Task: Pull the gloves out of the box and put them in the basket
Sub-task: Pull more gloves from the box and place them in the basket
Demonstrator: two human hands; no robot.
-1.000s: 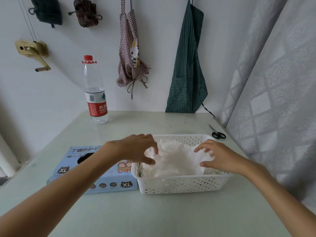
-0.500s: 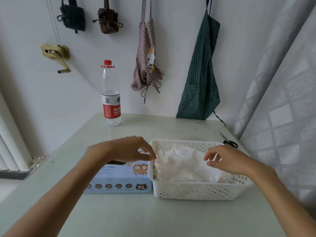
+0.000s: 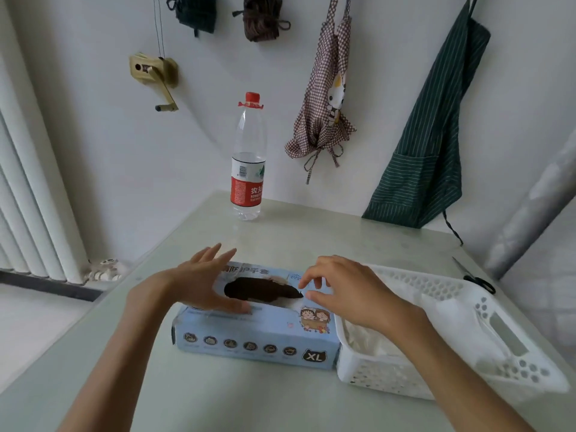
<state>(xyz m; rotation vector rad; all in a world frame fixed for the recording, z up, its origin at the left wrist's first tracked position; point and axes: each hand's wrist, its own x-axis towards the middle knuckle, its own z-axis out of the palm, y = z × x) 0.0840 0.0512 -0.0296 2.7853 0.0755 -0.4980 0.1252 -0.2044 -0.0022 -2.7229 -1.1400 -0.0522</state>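
— Two hands sit over the blue glove box [image 3: 255, 338], which lies flat on the pale table [image 3: 218, 400]. What is each one doing?

— The left hand [image 3: 199, 285] is spread, fingers straight, its thumb laid along the near edge of the box's dark oval opening [image 3: 263, 291]. The right hand [image 3: 346, 291] hovers at the opening's right end with fingers loosely bent, thumb and forefinger apart; it holds nothing.

— And the gloves?

— A heap of white gloves [image 3: 436, 313] lies in the white perforated basket [image 3: 498, 347], which stands touching the right end of the box. Inside the opening only darkness shows; whether more gloves remain there cannot be told.

— Anything else on the table?

— A clear water bottle [image 3: 248, 163] with a red cap and red label stands upright at the far edge, well apart from the box. Black-handled scissors [image 3: 477, 277] lie beyond the basket's far corner. On the wall behind hang a checked apron [image 3: 324, 98] and a green striped apron [image 3: 433, 145].
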